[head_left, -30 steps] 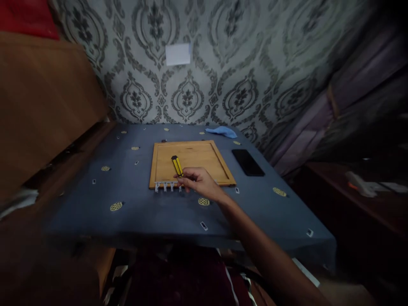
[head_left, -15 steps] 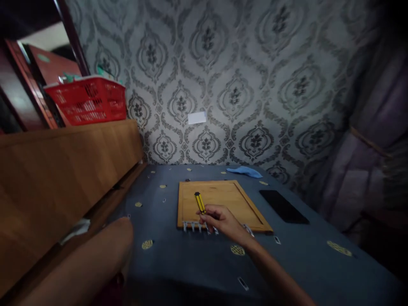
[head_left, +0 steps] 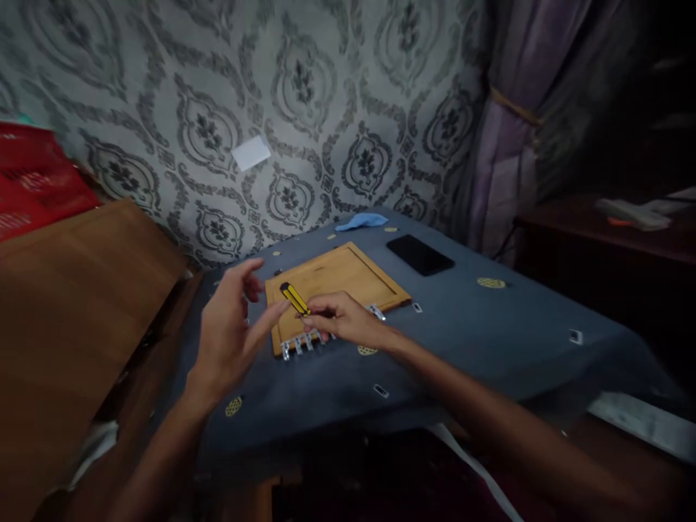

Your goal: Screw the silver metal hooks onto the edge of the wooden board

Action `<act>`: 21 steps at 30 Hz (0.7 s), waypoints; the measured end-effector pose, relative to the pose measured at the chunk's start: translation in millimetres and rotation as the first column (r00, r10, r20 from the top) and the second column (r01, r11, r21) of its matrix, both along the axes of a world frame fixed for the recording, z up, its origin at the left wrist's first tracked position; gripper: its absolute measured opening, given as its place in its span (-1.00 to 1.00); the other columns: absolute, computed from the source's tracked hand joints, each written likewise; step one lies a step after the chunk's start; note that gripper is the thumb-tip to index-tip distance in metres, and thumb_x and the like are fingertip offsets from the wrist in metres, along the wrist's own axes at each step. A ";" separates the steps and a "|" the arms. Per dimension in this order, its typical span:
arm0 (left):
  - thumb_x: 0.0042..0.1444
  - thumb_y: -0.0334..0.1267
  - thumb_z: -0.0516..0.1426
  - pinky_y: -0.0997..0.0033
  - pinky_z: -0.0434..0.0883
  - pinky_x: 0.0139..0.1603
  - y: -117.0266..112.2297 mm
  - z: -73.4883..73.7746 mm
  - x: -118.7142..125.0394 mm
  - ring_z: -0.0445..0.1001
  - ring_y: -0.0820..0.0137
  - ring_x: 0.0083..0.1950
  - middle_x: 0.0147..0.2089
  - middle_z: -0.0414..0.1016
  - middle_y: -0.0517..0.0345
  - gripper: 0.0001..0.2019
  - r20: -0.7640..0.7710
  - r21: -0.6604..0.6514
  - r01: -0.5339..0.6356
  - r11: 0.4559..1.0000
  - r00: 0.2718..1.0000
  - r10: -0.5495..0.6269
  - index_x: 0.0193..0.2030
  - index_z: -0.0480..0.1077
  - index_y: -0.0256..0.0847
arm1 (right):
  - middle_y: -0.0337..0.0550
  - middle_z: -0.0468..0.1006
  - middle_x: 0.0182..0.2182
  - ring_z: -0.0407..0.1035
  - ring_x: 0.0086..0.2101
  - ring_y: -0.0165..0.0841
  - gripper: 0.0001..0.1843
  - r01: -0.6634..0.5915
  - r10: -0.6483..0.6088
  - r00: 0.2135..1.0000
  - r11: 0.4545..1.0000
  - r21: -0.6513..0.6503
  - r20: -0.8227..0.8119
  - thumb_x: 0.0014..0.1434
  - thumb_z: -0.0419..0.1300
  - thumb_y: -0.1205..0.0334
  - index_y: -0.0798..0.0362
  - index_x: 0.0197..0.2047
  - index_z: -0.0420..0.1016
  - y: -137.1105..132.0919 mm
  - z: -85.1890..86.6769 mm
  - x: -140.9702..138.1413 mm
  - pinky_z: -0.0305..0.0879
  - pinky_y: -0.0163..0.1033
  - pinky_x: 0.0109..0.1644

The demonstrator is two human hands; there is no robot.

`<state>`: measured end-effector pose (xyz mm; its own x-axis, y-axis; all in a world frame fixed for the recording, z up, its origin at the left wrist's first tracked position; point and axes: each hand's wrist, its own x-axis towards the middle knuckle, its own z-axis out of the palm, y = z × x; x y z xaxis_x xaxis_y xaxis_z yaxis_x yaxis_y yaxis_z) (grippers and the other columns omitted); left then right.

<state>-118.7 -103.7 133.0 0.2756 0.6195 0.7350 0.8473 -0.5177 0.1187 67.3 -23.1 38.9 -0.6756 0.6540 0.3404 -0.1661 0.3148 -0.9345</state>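
My right hand (head_left: 348, 317) pinches the lower end of a yellow and black utility knife (head_left: 293, 296), which slants up and to the left over a wooden board (head_left: 331, 279). No blade can be made out. My left hand (head_left: 225, 330) is raised at the board's left side, thumb and fingers apart, the thumb tip close to the knife. Along the board's near edge sits a row of small silver metal pieces (head_left: 298, 344), partly hidden by my right hand. Another silver piece (head_left: 376, 312) lies at the same edge further right.
A dark blue patterned cloth (head_left: 462, 326) covers the table. A black flat phone-like slab (head_left: 420, 255) and a light blue cloth (head_left: 363, 221) lie beyond the board. A wooden panel (head_left: 81, 297) with a red basket (head_left: 38, 177) stands left; a purple curtain (head_left: 508, 167) hangs behind.
The view has swung right and tilted down. My left hand has come up, open, beside the knife. My right hand still holds the knife above the board.
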 end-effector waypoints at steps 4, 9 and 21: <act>0.30 -0.13 0.16 0.51 0.38 -0.35 4.1 -26.6 -0.7 0.43 0.49 -0.34 -0.23 0.44 0.22 -0.69 0.052 -0.288 0.066 0.955 0.997 -0.054 0.11 0.35 -0.16 | -0.36 0.36 -0.53 0.32 -0.53 -0.52 -0.85 -0.052 0.052 0.999 0.998 0.047 0.012 0.19 0.21 0.19 0.08 -0.36 0.42 7.5 -4.5 -5.3 0.23 -0.38 -0.44; 0.28 -0.09 0.18 0.54 0.36 -0.37 8.1 -40.9 0.4 0.42 0.50 -0.36 -0.29 0.45 0.21 -0.79 0.308 -0.416 0.161 0.895 0.951 -0.028 -0.08 0.46 -0.17 | -0.35 0.37 -0.55 0.33 -0.52 -0.49 -0.87 -0.067 0.064 0.997 0.990 0.121 0.031 0.21 0.19 0.23 0.10 -0.34 0.46 17.0 -13.0 -14.5 0.19 -0.36 -0.41; 0.13 -0.15 0.30 0.57 0.45 -0.30 26.7 -69.9 -10.6 0.48 0.51 -0.34 -0.30 0.50 0.23 -0.76 0.507 -0.416 0.107 0.903 0.852 0.132 -0.12 0.47 -0.17 | 0.07 0.64 -0.02 0.50 -0.04 -0.24 -0.62 -0.053 -0.048 0.941 0.957 0.285 0.334 0.37 0.07 0.21 0.16 0.16 0.48 67.7 -28.6 -3.4 0.35 -0.14 0.01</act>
<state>-129.3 -77.0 63.2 -0.0754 0.8963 0.4370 0.6056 -0.3070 0.7342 63.9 44.6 10.3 -0.7842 0.5604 0.2664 0.1387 0.5768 -0.8050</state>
